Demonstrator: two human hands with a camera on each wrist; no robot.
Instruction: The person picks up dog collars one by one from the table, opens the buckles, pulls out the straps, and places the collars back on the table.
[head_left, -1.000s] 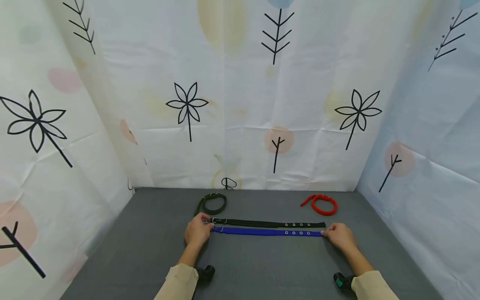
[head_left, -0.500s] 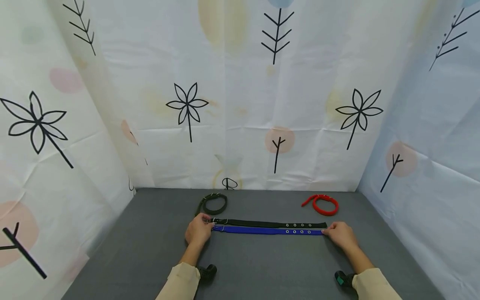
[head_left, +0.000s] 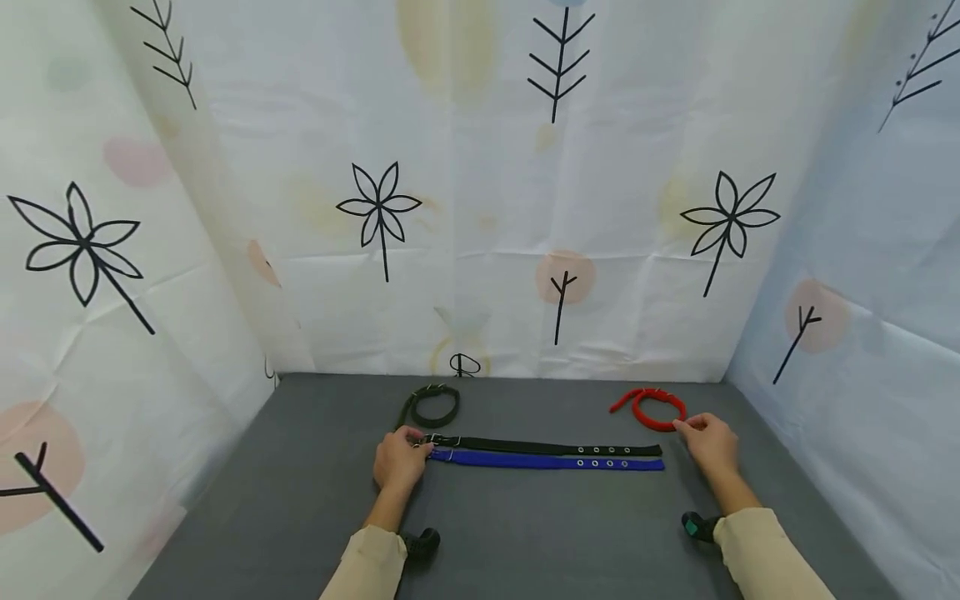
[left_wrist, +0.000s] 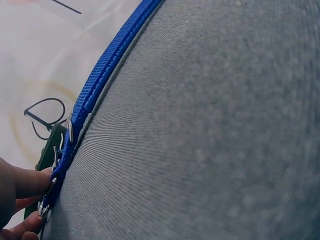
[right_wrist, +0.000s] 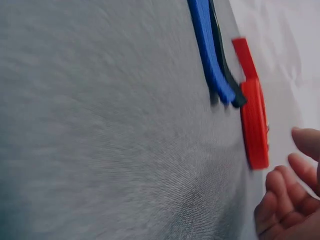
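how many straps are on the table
4: a blue strap and a dark strap laid straight, a green coil beyond the left hand, a red coil by the right hand.

On my feed, the left sleeve (head_left: 367, 562) and the right sleeve (head_left: 768, 550) are both plain pale beige, lightly creased, and end short of the wrist. Beyond them I see the left hand (head_left: 399, 462) and the right hand (head_left: 712, 442), both bare. A black, rounded wrist unit (head_left: 423, 544) juts from the left cuff; its dark counterpart (head_left: 700, 527) at the right cuff shows me a small green patch (head_left: 692, 527).
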